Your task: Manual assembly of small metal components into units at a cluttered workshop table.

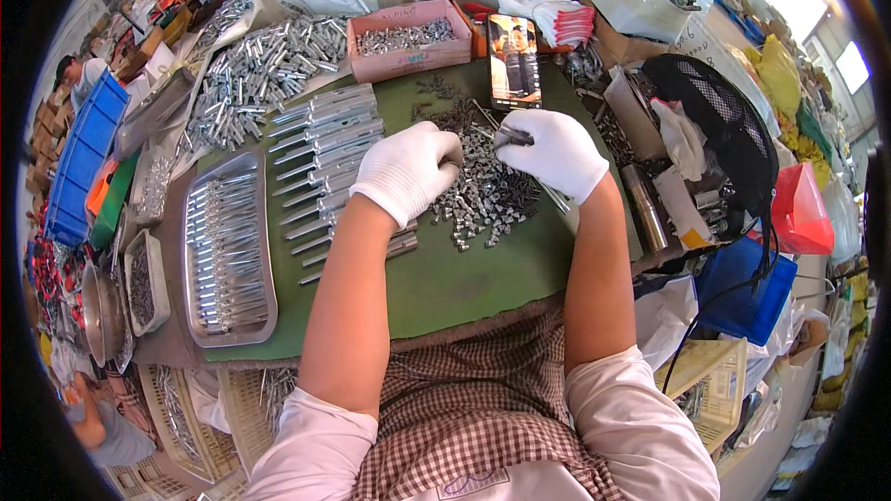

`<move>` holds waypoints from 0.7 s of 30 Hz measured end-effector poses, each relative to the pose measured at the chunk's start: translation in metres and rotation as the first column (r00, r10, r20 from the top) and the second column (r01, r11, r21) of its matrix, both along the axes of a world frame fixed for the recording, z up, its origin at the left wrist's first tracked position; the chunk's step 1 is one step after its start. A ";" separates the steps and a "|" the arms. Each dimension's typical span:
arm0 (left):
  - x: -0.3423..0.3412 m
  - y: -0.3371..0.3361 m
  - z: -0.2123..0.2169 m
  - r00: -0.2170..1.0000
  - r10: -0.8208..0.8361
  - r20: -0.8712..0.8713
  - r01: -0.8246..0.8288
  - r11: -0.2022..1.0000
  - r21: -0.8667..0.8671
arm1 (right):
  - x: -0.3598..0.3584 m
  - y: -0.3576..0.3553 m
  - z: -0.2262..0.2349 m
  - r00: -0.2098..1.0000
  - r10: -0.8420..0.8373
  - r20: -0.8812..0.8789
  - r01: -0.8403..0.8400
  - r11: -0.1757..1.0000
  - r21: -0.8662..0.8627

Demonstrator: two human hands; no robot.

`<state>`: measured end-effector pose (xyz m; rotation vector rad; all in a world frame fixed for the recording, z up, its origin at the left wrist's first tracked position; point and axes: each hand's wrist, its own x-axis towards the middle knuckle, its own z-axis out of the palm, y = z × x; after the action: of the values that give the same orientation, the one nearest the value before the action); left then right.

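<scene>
Head view, looking straight down on a green mat [445,288] and both gloved hands are in over a heap of small metal parts [487,195]. The left hand [408,170] is curled over, fingers folded in toward the palm, knuckles up, resting at the left edge of the heap and touching the pieces there; whether anything sits inside that curl I cannot tell, the glove hides it. The right hand [555,153] is pinched together, thumb and fingers closed on a thin metal rod [513,136] whose dark end pokes out to the left toward the other hand. The two hands sit close, just a small gap between them, right above the top of the heap. The heap itself lies in the middle of the mat, spreading down and to the right under both hands. Just left of the left hand, long silver tubes [325,148] lie in rows on the mat, and further left a steel tray [227,250] holds more of the same, lined up lengthways. Up beyond the hands a phone [513,60] lies on the mat with its screen lit, and beside it a pink box [408,42] filled with small metal pieces. To the far left, a big loose pile of short silver tubes [269,70]. A black mesh bag [724,130] sits off to the right of the right hand.
</scene>
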<state>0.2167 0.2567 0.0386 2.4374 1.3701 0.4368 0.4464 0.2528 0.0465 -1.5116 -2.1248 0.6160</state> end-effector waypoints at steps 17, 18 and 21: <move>-0.011 0.007 0.007 0.877 0.318 0.360 -0.396 0.904 0.164 | -0.023 0.005 -0.014 0.987 -0.149 -0.058 0.155 0.979 0.132; -0.012 0.009 0.006 0.828 0.356 0.433 -0.473 0.859 0.198 | -0.026 0.006 -0.014 0.989 -0.137 -0.062 0.144 0.981 0.128; -0.017 0.014 0.003 0.738 0.378 0.559 -0.590 0.763 0.263 | -0.037 0.012 -0.006 0.996 -0.085 -0.014 0.086 0.984 0.158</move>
<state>0.1994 0.2706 0.0416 1.9701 1.8158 1.5131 0.4092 0.2652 0.0407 -1.5006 -2.0390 0.4111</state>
